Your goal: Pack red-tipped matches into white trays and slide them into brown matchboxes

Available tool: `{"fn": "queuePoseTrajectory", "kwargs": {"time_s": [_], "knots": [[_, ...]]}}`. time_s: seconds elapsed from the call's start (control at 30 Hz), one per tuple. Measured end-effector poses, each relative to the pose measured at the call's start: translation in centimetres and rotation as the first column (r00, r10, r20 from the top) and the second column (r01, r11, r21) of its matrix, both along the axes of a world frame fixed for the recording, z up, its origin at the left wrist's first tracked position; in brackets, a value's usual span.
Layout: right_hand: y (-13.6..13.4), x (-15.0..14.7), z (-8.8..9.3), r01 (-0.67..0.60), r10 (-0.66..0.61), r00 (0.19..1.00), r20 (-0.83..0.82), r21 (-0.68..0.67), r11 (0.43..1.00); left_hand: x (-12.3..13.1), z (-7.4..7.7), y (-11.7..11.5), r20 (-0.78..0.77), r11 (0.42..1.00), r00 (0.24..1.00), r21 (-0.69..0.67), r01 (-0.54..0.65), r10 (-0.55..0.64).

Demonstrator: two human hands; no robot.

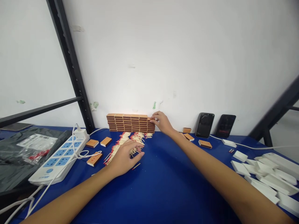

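Against the wall stands a stacked block of matchboxes (127,123), several layers high, with dark striking sides facing me. At its upper right end my right hand (162,122) pinches a matchbox (150,119), which touches or nearly touches the stack. A long heap of loose red-tipped matches (116,148) spreads in front of the stack. Over the near part of this heap rests my left hand (126,157), fingers bent and apart, with no object visible in it. One loose match (136,166) lies just below its thumb.
Loose matchboxes (94,159) lie left of the matches, others (205,144) to the right. A white power strip (59,158) with cables and a grey plastic bag (14,158) take up the left. Two phones (205,125) lean on the wall; white pieces (266,174) pile at right.
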State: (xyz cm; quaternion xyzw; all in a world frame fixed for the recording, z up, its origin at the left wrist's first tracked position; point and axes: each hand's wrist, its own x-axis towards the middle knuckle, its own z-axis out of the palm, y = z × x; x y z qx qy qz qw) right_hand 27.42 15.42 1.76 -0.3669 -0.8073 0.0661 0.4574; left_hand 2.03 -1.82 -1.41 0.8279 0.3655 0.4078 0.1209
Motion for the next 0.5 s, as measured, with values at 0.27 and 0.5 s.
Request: {"fn": "queuePoseTrajectory", "kwargs": {"time_s": [0.27,0.5], "knots": [[-3.4,3.4,1.1,0.165,-0.18,0.967,0.18,0.095,0.982,-0.1,0.0,0.2,-0.044,0.999,0.998,0.004,0.041,-0.041],[-8.9,13.6,1.4,0.576,-0.464,0.706,0.536,-0.053,0.816,0.2,0.2,0.0,-0.123,0.995,0.988,0.034,0.095,-0.09]]}}
